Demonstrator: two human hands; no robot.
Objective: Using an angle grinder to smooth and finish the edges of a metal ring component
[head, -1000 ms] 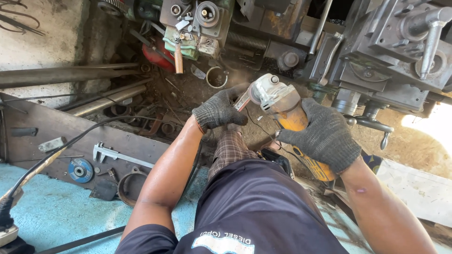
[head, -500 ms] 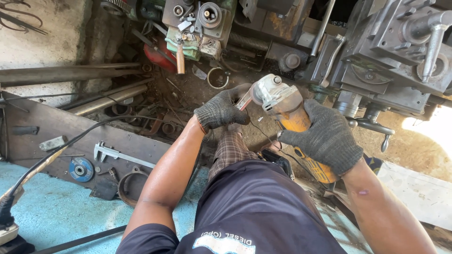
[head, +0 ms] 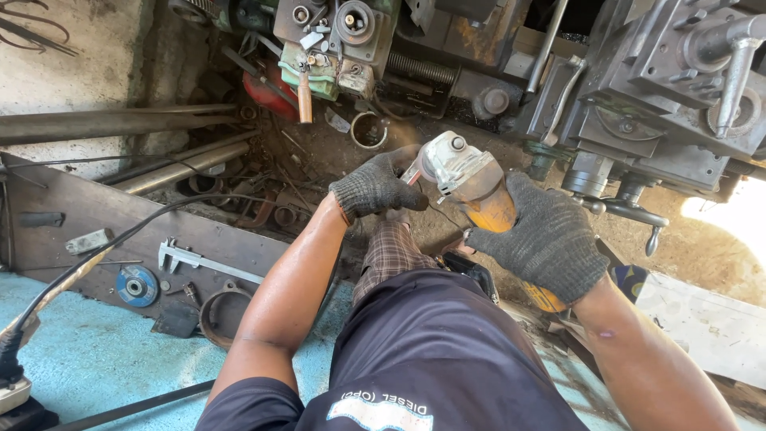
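I hold a yellow angle grinder (head: 479,191) with a grey metal head in front of my knees. My right hand (head: 546,239), in a dark knitted glove, is wrapped around its yellow body. My left hand (head: 373,187), gloved the same way, grips at the side of the grinder's head, where a small red-and-silver piece shows; what lies under the disc is hidden. My legs, in dark shorts over checked cloth, fill the lower middle.
A large grey machine (head: 662,96) stands at the upper right, a green engine block (head: 335,48) at top centre. On a brown plank (head: 48,247) at left lie a caliper (head: 199,259), a blue grinding disc (head: 137,286) and a metal ring (head: 219,319). Pipes (head: 120,124) and a black cable (head: 104,247) cross the left side.
Both hands and the grinder stay in nearly the same place; the view has shifted slightly. The grip on the grinder is unchanged.
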